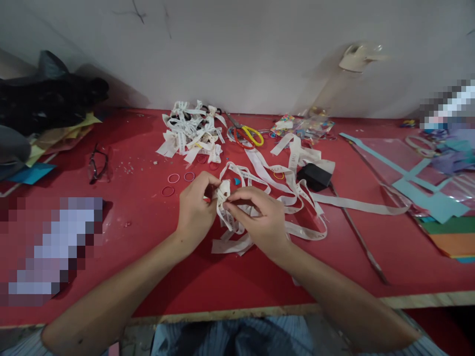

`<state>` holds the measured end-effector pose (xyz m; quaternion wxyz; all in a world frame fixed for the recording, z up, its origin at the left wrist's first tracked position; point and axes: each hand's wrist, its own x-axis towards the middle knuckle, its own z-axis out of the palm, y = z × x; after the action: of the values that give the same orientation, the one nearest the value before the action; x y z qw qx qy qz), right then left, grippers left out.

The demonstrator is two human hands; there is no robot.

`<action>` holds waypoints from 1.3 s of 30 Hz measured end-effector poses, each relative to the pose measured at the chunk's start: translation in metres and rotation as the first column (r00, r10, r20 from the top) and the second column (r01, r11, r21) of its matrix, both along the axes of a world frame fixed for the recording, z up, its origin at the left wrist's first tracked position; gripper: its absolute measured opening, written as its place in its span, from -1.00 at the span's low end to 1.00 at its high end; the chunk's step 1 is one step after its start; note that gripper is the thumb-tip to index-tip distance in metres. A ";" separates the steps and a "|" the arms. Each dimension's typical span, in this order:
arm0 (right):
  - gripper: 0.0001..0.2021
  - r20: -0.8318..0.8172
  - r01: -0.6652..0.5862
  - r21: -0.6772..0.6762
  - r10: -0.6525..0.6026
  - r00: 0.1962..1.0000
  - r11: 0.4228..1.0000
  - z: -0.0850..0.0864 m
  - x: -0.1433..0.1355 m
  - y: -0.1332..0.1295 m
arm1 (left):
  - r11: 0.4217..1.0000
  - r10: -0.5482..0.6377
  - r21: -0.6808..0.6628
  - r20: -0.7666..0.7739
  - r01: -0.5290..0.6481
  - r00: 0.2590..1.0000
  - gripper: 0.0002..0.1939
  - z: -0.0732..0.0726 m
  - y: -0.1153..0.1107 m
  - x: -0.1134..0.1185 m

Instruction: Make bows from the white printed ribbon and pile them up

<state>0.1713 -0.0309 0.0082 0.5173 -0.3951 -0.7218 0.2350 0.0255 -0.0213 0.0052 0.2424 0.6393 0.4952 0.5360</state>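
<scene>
Both hands meet over the middle of the red table, pinching a bunched piece of cream ribbon [223, 190]. My left hand [196, 205] grips it from the left, thumb and fingers closed. From the other side, my right hand [263, 217] pinches the ribbon's edge between thumb and forefinger. Black print shows on parts of the ribbon, and its tails hang below the fingers. Loose lengths of printed white ribbon [306, 230] curl across the table beside and behind my right hand. Several pink elastic bands [173, 178] lie just left of my left hand.
A pile of tied ribbon bows [193, 131] lies at the back, beside scissors [252, 136] with red and yellow handles. Eyeglasses [97, 165] rest at left, a black block [314, 176] at right. Coloured paper [449, 232] lies far right, a black bag [48, 96] far left.
</scene>
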 end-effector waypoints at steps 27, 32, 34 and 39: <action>-0.85 0.097 0.027 0.111 -0.038 0.995 0.993 -0.003 0.001 0.005 | 0.995 -0.045 -0.084 0.029 0.048 0.999 -0.84 0.000 0.003 0.000; -0.89 0.132 -0.007 0.045 0.001 0.991 0.999 -0.001 0.001 0.006 | 0.996 -0.033 -0.082 0.042 0.036 0.999 -0.86 0.000 0.004 -0.001; -0.90 0.105 -0.018 -0.011 0.019 0.994 1.000 0.000 0.001 0.006 | 0.996 -0.028 -0.086 0.040 0.031 0.999 -0.86 0.000 0.004 -0.001; -0.88 0.050 -0.035 -0.074 0.038 0.998 0.997 0.001 0.000 0.005 | 0.994 -0.012 -0.105 0.040 0.016 0.999 -0.86 0.001 0.002 0.000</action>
<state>0.1714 -0.0263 0.0096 0.4793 -0.4065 -0.7329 0.2604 0.0253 -0.0188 0.0064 0.2891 0.6186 0.5133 0.5199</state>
